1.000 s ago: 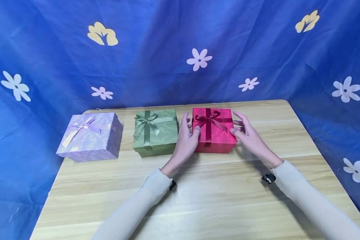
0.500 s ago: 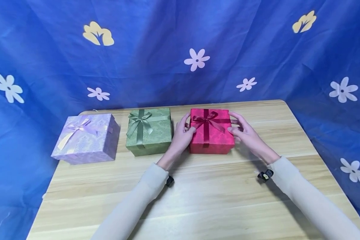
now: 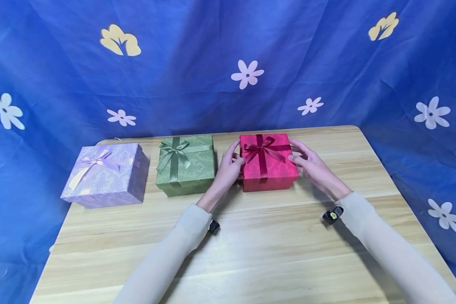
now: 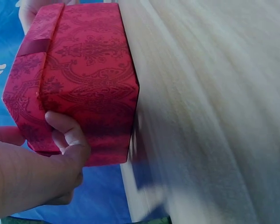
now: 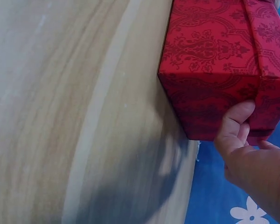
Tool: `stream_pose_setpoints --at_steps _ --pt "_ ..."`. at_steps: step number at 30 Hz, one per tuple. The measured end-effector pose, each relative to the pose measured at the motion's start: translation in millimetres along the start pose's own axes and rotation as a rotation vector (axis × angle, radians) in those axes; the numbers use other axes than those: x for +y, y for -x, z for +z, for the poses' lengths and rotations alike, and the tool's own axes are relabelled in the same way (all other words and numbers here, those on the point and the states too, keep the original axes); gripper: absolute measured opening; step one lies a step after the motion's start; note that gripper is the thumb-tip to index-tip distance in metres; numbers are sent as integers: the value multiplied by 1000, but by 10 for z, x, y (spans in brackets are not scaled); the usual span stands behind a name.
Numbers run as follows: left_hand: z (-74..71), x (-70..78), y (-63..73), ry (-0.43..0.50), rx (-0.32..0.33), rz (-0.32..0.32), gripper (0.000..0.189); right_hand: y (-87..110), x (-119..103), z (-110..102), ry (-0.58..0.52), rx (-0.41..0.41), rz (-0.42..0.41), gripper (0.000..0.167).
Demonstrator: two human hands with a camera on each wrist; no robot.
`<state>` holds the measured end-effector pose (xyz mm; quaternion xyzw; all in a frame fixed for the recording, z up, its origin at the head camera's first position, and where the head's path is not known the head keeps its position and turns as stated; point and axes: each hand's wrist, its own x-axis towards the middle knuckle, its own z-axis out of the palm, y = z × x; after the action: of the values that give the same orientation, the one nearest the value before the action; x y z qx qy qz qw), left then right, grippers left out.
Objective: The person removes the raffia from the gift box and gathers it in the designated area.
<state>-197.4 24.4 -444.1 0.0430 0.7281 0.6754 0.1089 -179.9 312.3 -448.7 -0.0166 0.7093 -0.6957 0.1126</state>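
A red gift box point(image 3: 269, 169) with a dark red ribbon and bow is between my two hands at the back of the table. My left hand point(image 3: 229, 169) holds its left side; in the left wrist view, the thumb point(image 4: 65, 125) lies on the side wall just below the lid's edge. On the opposite side, my right hand point(image 3: 313, 169) grips the box, with its thumb point(image 5: 240, 112) also near the lid's edge. Some fingertips of both hands are hidden behind the box. Whether its base touches the table, I cannot tell.
A green gift box point(image 3: 186, 165) with a green bow stands just left of my left hand. Farther left is a lilac gift box point(image 3: 106, 175), set at an angle. The wooden table point(image 3: 251, 253) ends at a blue flowered curtain point(image 3: 197, 63) behind.
Both hands have come into closer hold on the red box. It has shifted slightly right relative to the green box, so the gap between them looks wider. The whole view has drifted a little.
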Motion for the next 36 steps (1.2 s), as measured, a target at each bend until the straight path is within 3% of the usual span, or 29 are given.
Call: stream_pose_setpoints --at_steps 7,15,21,27,36 --pt "19 55 0 14 20 -5 71 -4 -59 -8 1 7 -8 69" --pt "59 120 -20 -1 29 48 73 44 -158 -46 69 49 -32 69" --pt "-9 238 31 18 40 81 68 68 -247 -2 9 54 -78 68" --pt "-124 416 144 14 -15 26 60 176 -392 64 -150 75 -83 62" --pt "-265 648 333 -11 -132 -71 35 447 -613 50 -226 115 25 26"
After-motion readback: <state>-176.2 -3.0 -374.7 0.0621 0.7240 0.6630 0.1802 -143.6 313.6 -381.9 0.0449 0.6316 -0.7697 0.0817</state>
